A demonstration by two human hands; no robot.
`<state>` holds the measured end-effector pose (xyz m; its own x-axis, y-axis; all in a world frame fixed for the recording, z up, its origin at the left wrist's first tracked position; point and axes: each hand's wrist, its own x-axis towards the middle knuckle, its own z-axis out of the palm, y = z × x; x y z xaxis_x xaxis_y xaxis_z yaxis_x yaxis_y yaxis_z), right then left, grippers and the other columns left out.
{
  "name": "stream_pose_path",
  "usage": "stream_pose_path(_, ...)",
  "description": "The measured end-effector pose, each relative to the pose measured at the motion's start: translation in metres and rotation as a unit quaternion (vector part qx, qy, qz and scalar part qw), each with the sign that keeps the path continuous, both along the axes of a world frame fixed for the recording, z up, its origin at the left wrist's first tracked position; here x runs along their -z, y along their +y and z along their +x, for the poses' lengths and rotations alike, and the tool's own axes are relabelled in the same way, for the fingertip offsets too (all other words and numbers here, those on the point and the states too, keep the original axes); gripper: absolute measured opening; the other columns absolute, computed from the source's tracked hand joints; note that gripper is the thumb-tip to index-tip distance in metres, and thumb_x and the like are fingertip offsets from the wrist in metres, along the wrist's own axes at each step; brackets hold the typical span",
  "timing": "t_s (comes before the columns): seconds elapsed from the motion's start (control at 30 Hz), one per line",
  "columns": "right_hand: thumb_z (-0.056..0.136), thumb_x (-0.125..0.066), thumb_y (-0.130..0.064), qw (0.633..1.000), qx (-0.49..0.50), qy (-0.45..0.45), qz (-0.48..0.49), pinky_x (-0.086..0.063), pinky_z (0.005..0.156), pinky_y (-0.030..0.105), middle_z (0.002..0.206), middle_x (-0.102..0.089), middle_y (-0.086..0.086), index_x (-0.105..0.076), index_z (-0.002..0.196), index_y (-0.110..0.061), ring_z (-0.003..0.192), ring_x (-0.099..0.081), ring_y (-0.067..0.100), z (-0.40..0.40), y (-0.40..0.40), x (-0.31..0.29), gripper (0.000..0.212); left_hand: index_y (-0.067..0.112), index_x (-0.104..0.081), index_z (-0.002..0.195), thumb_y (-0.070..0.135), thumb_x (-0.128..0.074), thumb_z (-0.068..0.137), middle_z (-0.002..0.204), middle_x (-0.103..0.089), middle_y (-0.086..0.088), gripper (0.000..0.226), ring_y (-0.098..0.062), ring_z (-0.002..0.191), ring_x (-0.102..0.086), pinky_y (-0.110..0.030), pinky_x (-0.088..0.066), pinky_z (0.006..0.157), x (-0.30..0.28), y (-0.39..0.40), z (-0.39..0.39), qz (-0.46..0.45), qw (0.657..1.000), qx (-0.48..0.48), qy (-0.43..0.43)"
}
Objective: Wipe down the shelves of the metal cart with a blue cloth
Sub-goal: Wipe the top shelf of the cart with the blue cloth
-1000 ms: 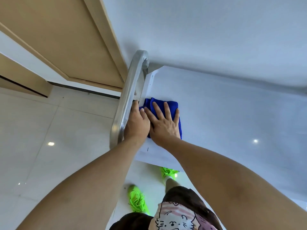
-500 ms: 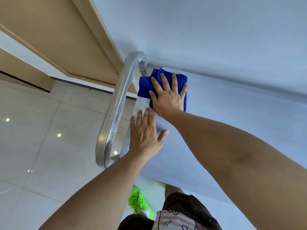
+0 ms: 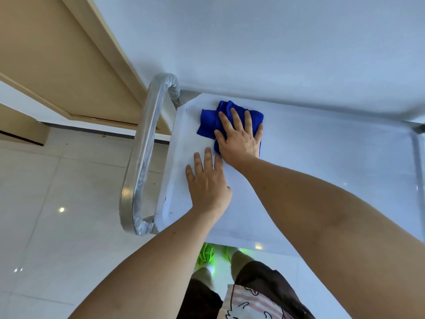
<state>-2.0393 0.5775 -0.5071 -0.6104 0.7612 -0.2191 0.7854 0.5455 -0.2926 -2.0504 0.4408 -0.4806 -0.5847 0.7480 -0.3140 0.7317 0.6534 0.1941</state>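
Wall (image 3: pixel 276 42): pale, plain, rising behind the cart.
Floor (image 3: pixel 46 192): glossy light tiles, left of the cart.
Top shelf (image 3: pixel 322 157): white flat surface of the metal cart, both hands on it.
Handle (image 3: pixel 143 153): curved metal tube at the shelf's left end, partly wrapped in clear film.
Right hand (image 3: pixel 239 137): fingers straight and spread, palm pressing flat on the cloth, gripping nothing.
Left hand (image 3: pixel 208 180): fingers straight, lying flat on the bare shelf just beside the cloth.
Blue cloth (image 3: pixel 209 123): bunched, near the shelf's far left corner, under the right hand.
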Motion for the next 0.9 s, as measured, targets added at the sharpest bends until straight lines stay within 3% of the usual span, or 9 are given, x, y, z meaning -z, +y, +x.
stream_pose_path(0.07,0.103,-0.023,-0.057,1.000,0.004,-0.002,-0.002,0.007,0.118,0.061,0.167,-0.007,-0.010,-0.013,0.157,-0.044,0.153,0.008,0.024,0.012,0.007,-0.001,0.056,0.018,-0.028,0.152,0.028,-0.057,0.093,0.162,-0.023,-0.004,0.066,-0.031,0.149,-0.016,-0.049,-0.022,0.118,-0.003,0.008,0.009,0.023,0.999,0.022,-0.010)
stream_pose_path(0.17,0.103,-0.022,-0.057,1.000,0.012,-0.004,-0.005,0.008,0.118,0.060,0.168,-0.006,-0.010,-0.012,0.157,-0.044,0.153,0.009,0.023,0.031,0.020,-0.001,0.056,0.014,-0.033,0.149,0.038,-0.050,0.097,0.157,-0.034,-0.005,0.060,-0.030,0.146,-0.023,-0.045,-0.025,0.117,-0.005,0.026,0.026,0.036,0.999,0.036,-0.017)
stream_pose_path(0.37,0.103,-0.022,-0.057,1.000,0.004,0.000,0.000,0.008,0.118,0.060,0.168,-0.006,-0.010,-0.012,0.157,-0.043,0.153,0.008,0.024,0.086,0.058,0.002,0.057,0.018,-0.033,0.149,0.046,-0.047,0.097,0.158,-0.030,-0.012,0.061,-0.034,0.146,-0.023,-0.047,-0.024,0.117,-0.004,0.061,0.069,0.010,1.000,0.015,0.024)
stream_pose_path(0.63,0.102,-0.023,-0.057,1.000,0.029,0.003,0.012,0.007,0.119,0.060,0.167,-0.008,-0.010,-0.014,0.157,-0.043,0.153,0.005,0.024,0.182,0.117,0.004,0.057,0.014,-0.035,0.147,0.042,-0.051,0.095,0.154,-0.036,-0.008,0.061,-0.031,0.144,-0.028,-0.045,-0.029,0.114,-0.005,0.118,0.155,0.030,0.993,0.113,0.012)
stream_pose_path(0.73,0.102,-0.022,-0.058,0.999,0.052,0.003,0.012,0.007,0.119,0.060,0.167,-0.008,-0.011,-0.014,0.156,-0.044,0.153,0.006,0.024,0.219,0.138,0.005,0.057,0.015,-0.034,0.148,0.049,-0.048,0.094,0.157,-0.030,-0.014,0.065,-0.034,0.145,-0.024,-0.050,-0.026,0.115,-0.002,0.136,0.188,0.014,0.993,0.119,0.016)
stream_pose_path(0.9,0.101,-0.022,-0.059,0.994,0.106,0.005,0.013,0.006,0.119,0.059,0.167,-0.009,-0.011,-0.014,0.156,-0.045,0.153,0.006,0.022,0.282,0.167,0.008,0.057,0.005,-0.019,0.151,0.070,-0.039,0.087,0.160,-0.006,-0.028,0.093,-0.045,0.147,-0.005,-0.061,-0.011,0.116,0.005,0.153,0.221,-0.061,0.995,0.080,0.024)
